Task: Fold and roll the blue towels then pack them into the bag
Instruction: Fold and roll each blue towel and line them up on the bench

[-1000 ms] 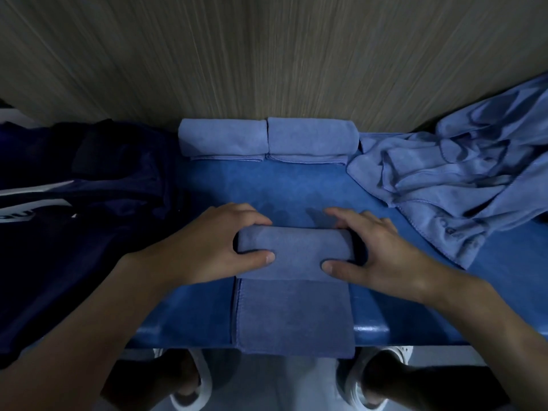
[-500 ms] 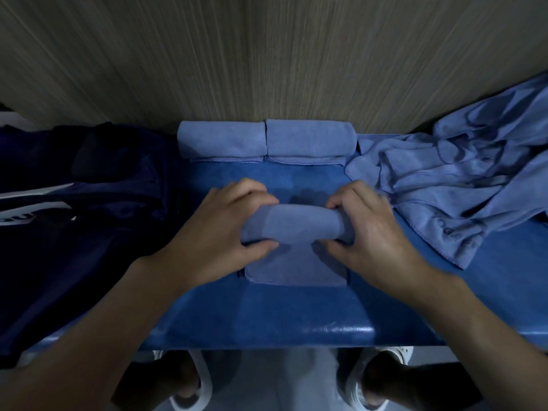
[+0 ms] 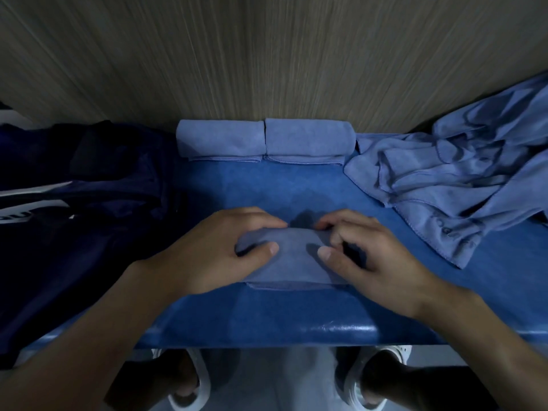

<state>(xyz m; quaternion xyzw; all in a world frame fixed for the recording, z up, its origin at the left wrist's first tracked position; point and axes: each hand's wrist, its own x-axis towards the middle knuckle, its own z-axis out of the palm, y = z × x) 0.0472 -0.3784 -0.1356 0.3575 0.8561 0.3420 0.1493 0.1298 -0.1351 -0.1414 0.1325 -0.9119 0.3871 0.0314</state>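
A blue towel roll (image 3: 293, 256) lies on the blue table (image 3: 267, 318) between my hands, with only a short strip of loose end showing at its near side. My left hand (image 3: 225, 250) grips the roll's left end, fingers curled over the top and thumb on the near face. My right hand (image 3: 367, 256) grips its right end the same way. Two finished towel rolls, one on the left (image 3: 221, 140) and one on the right (image 3: 310, 139), lie side by side against the back wall. A dark navy bag (image 3: 74, 209) lies slack on the left.
A heap of several unfolded blue towels (image 3: 462, 176) covers the table's right side. A wood-grain wall (image 3: 267, 54) closes off the back. The table's front edge runs just below my wrists, with my white shoes (image 3: 189, 381) on the floor beneath.
The flat tail that hung over the table's front edge has been rolled up almost entirely. My hands shifted forward with the roll, then settled back on it nearer the front edge.
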